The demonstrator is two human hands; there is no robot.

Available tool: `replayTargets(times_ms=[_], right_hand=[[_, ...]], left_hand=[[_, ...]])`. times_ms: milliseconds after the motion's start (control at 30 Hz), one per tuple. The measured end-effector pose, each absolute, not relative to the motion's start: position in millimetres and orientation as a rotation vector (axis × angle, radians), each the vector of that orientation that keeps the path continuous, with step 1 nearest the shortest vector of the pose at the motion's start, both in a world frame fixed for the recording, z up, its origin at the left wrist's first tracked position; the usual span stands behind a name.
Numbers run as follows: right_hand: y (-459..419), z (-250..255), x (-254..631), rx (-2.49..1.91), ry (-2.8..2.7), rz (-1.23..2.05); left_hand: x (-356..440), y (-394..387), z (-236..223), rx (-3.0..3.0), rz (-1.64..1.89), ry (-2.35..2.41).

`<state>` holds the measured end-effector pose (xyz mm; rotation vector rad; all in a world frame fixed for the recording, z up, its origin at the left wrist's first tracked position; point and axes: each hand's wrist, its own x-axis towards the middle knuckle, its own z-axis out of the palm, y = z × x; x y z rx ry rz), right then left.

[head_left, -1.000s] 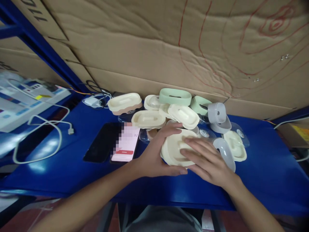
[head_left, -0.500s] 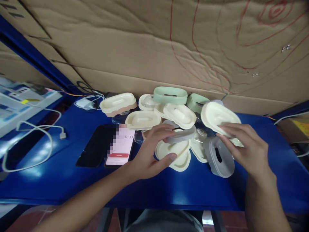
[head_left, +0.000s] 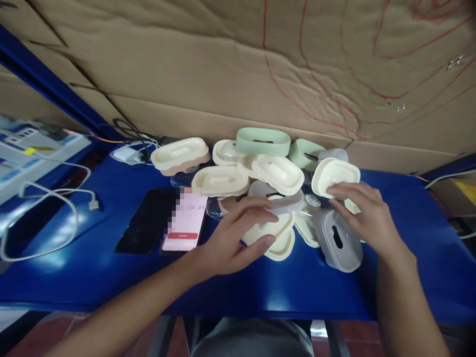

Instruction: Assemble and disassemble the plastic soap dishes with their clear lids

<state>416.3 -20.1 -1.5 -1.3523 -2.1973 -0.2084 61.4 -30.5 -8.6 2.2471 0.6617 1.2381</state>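
Observation:
My right hand (head_left: pixel 366 213) pinches the near edge of a cream oval plastic tray (head_left: pixel 336 176) at the right of the pile. Just below it lies a grey oval plastic cover (head_left: pixel 336 243) with a dark slot. My left hand (head_left: pixel 238 238) is open, thumb and fingers apart, above overlapping cream trays (head_left: pixel 280 243). Near its fingertips rests a pale grey slotted cover (head_left: pixel 288 201). Behind are more cream trays (head_left: pixel 280 173), a long one (head_left: pixel 221 179) on the left, and two light green covers (head_left: pixel 263 141).
A lit phone (head_left: pixel 184 223) and a black flat slab (head_left: pixel 143 220) lie left on the blue table (head_left: pixel 238 292). A white cable (head_left: pixel 76 218) loops farther left, near a white power strip (head_left: pixel 61 153). A cardboard wall (head_left: pixel 186 69) rises behind the pile.
My right hand has shifted slightly left, and its cream tray now sits lower and nearer the pile. The pale grey cover near my left hand now lies farther back, clear of the fingers.

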Motion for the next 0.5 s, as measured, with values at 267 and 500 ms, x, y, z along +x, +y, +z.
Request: replayTargets(times_ms=[267, 500], right_hand=[[-22, 1, 406, -1.297, -2.178, -0.158], [-29, 1, 394, -1.235, -2.102, -0.17]], left_hand=[[63, -30, -8, 2.275, 1.279, 0.645], [63, -31, -8, 2.292, 1.309, 0.672]])
